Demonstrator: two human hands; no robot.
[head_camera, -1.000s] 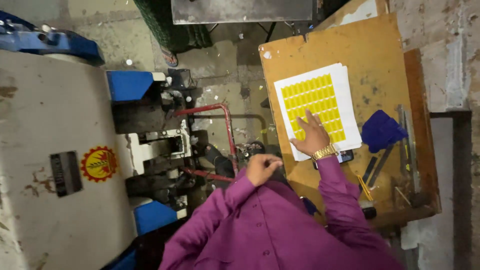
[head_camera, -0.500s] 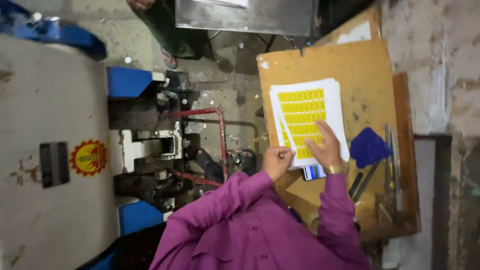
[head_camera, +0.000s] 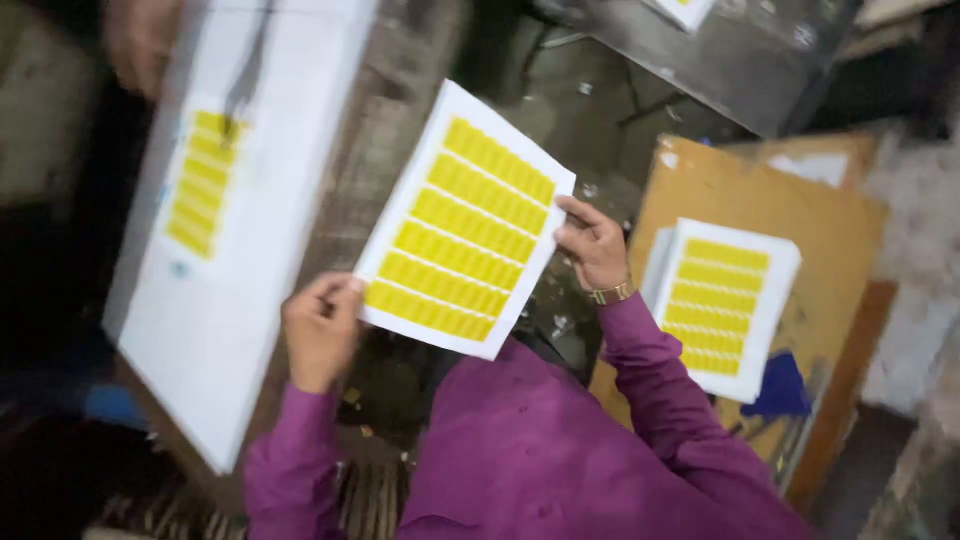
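Head view: left hand (head_camera: 320, 335) and right hand (head_camera: 592, 245) fingers pinch yellow label sheet (head_camera: 465, 222) edges; loose edge grip, sheet could slip or crease.

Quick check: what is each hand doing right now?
Left hand: closed on the lower-left edge of the yellow label sheet.
Right hand: closed on the same sheet's right edge.
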